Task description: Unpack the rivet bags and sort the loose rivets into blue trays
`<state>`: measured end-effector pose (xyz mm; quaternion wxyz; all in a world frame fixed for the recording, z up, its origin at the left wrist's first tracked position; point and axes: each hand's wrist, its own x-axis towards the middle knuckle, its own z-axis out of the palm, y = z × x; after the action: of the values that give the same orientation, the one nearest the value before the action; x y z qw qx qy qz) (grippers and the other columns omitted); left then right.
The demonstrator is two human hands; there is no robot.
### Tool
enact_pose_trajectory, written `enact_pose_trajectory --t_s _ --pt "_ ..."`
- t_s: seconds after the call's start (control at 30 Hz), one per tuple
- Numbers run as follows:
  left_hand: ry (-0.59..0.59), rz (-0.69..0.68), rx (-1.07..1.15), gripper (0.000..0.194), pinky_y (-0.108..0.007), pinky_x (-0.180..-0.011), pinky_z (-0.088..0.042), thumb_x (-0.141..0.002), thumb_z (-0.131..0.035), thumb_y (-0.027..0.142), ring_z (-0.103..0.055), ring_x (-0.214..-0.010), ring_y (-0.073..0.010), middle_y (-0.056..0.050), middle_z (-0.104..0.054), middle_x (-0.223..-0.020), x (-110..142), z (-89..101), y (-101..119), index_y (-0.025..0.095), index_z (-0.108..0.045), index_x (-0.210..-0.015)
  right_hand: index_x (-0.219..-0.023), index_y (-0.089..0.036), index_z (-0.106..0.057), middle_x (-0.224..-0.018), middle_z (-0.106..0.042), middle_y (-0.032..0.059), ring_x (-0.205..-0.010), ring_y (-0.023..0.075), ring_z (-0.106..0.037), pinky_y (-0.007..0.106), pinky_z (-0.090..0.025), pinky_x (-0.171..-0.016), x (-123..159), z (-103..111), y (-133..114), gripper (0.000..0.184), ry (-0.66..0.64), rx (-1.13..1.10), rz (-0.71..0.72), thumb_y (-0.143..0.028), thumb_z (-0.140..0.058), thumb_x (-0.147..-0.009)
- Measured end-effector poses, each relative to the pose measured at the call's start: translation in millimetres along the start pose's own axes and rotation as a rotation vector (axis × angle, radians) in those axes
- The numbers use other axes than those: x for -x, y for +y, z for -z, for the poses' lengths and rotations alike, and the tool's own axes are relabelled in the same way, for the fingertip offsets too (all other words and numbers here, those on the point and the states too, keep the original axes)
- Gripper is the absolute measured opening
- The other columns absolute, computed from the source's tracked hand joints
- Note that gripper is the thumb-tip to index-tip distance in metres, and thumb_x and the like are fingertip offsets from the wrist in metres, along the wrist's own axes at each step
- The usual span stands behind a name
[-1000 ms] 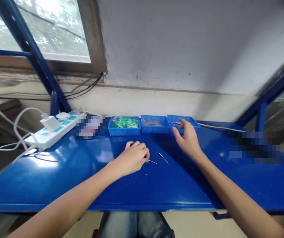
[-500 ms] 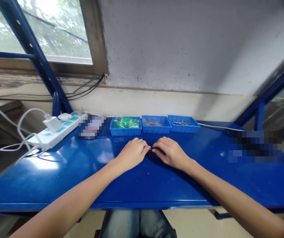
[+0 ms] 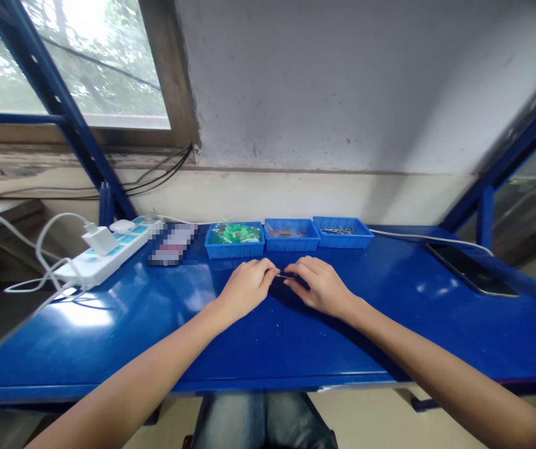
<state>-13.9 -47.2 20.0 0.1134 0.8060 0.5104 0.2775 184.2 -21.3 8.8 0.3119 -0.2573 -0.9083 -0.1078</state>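
Note:
My left hand is closed, with thumb and fingertips pinching a thin metal pin. The pin points right, above the blue tabletop; it is too small to tell its exact kind. Facing it, my right hand has its thumb and forefinger apart around the pin's free end, with a gap showing between them. Beyond the hands stand three blue bins: one with green pieces in clear plastic, one with a clear bag of something brownish, and one with slim metal pieces.
A white power strip with a plugged-in charger and loose cables lies at the left. Near it is a blurred-out flat object. At the right rests a black phone, with a white cable behind it. Blue frame posts flank the table.
The right thumb and forefinger have parted from the pin, and more of its length shows. The left hand keeps its pinch. The view has shifted slightly.

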Motion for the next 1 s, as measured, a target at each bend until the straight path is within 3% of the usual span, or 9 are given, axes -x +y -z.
enact_pose_trajectory --t_s 0.2,0.3,0.4,0.53,0.63,0.7,0.8,0.9,1.0 --pt "-0.037 0.005 0.002 0.03 -0.029 -0.069 -0.044 -0.095 -0.035 0.032 -0.06 -0.076 -0.0184 -0.003 -0.065 -0.078 0 0.8 0 0.019 -0.059 -0.084 -0.086 -0.017 -0.058 -0.075 -0.061 0.0049 -0.067 0.0154 -0.052 0.028 -0.038 -0.063 -3 7 2 0.013 0.06 0.102 0.039 -0.023 -0.047 -0.09" --pt "-0.07 -0.033 -0.012 0.03 -0.033 -0.078 -0.044 -0.095 -0.033 0.033 -0.059 -0.088 -0.0207 -0.005 -0.066 -0.089 2 -0.7 -1 0.019 -0.059 -0.1 -0.084 -0.017 -0.057 -0.073 -0.061 0.0047 -0.067 0.0152 -0.054 0.027 -0.041 -0.064 -3 25 20 0.01 0.296 0.076 0.025 -0.019 -0.048 -0.088" --pt "-0.113 -0.087 -0.057 0.03 -0.038 -0.087 -0.041 -0.093 -0.04 0.033 -0.053 -0.102 -0.023 -0.007 -0.064 -0.105 2 -6.4 -1 0.02 -0.054 -0.116 -0.085 -0.018 -0.058 -0.072 -0.06 0.0061 -0.069 0.0172 -0.054 0.03 -0.042 -0.067 6 44 57 0.014 0.496 0.184 -0.167 -0.023 -0.045 -0.088" --pt "-0.177 -0.242 -0.109 0.036 -0.042 -0.089 -0.036 -0.088 -0.052 0.036 -0.047 -0.11 -0.0246 -0.004 -0.058 -0.114 -5 -17.4 11 0.029 -0.049 -0.124 -0.093 -0.015 -0.063 -0.082 -0.062 0.0127 -0.08 0.0259 -0.056 0.04 -0.042 -0.077 28 55 114 0.029 0.235 0.309 -0.57 -0.038 -0.047 -0.086" --pt "-0.217 -0.34 -0.123 0.016 -0.039 -0.087 -0.034 -0.089 -0.053 0.029 -0.047 -0.107 -0.0227 -0.003 -0.06 -0.103 -14 -27.9 23 0.027 -0.06 -0.103 -0.092 -0.011 -0.065 -0.077 -0.063 0.0143 -0.076 0.0272 -0.057 0.043 -0.042 -0.077 42 53 130 0.036 0.194 0.274 -0.698 -0.039 -0.044 -0.085" --pt "-0.203 -0.336 -0.147 0.012 -0.037 -0.084 -0.034 -0.09 -0.049 0.022 -0.049 -0.1 -0.0213 -0.004 -0.06 -0.095 -18 -33.8 26 0.022 -0.061 -0.091 -0.094 -0.011 -0.064 -0.078 -0.064 0.0136 -0.075 0.0251 -0.059 0.04 -0.044 -0.074 41 48 122 0.036 0.183 0.244 -0.686 -0.038 -0.041 -0.088" --pt "-0.149 -0.263 -0.158 0.014 -0.035 -0.078 -0.036 -0.091 -0.044 0.017 -0.049 -0.089 -0.0204 -0.004 -0.06 -0.089 -17 -35.5 20 0.019 -0.057 -0.086 -0.1 -0.016 -0.062 -0.083 -0.066 0.0073 -0.073 0.0181 -0.06 0.03 -0.045 -0.07 27 36 88 0.032 0.096 0.135 -0.592 -0.038 -0.041 -0.09" --pt "-0.076 -0.146 -0.083 0.014 -0.033 -0.076 -0.039 -0.092 -0.042 0.019 -0.049 -0.086 -0.02 -0.003 -0.06 -0.088 -15 -28.0 8 0.018 -0.054 -0.085 -0.103 -0.018 -0.059 -0.082 -0.064 0.0045 -0.078 0.0165 -0.059 0.028 -0.044 -0.073 10 19 46 0.027 -0.084 -0.105 -0.331 -0.037 -0.046 -0.09" --pt "0.02 -0.078 0.034 0.014 -0.032 -0.08 -0.042 -0.092 -0.04 0.018 -0.049 -0.087 -0.0185 -0.003 -0.059 -0.089 -16 -19.5 3 0.018 -0.053 -0.087 -0.098 -0.018 -0.058 -0.082 -0.063 0.0044 -0.075 0.0164 -0.055 0.029 -0.04 -0.069 3 7 14 0.02 -0.177 -0.139 -0.153 -0.034 -0.05 -0.089"
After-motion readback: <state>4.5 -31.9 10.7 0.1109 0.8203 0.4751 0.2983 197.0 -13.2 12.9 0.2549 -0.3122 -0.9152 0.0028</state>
